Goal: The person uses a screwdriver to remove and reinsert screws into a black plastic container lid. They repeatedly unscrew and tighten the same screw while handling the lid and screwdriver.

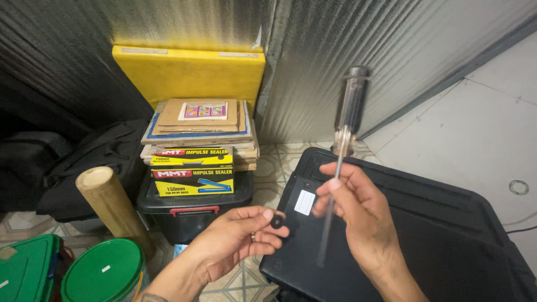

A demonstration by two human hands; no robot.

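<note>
A small black ring-shaped washer (276, 222) sits just below the centre of the frame, pinched between the thumb and fingertips of the left hand (238, 237), whose grip is closed tight on it. Just to its right, the right hand (358, 210) has its fingers wrapped around the metal shaft of a screwdriver (342, 151), holding it upside down: the dark translucent handle points up toward the upper middle of the frame and the blurred tip reaches down past the palm. Both hands hover over the left edge of a black plastic case (436, 235) with a white label, filling the lower right. Left of centre, two yellow boxes (193, 170) are stacked on a black bin with red latches (190, 208), with cardboard sheets (198, 120) piled above and a yellow board (187, 72) leaning on the corrugated metal wall (403, 50). A bamboo post (109, 201) and green bucket lids (103, 271) occupy the lower left.
</note>
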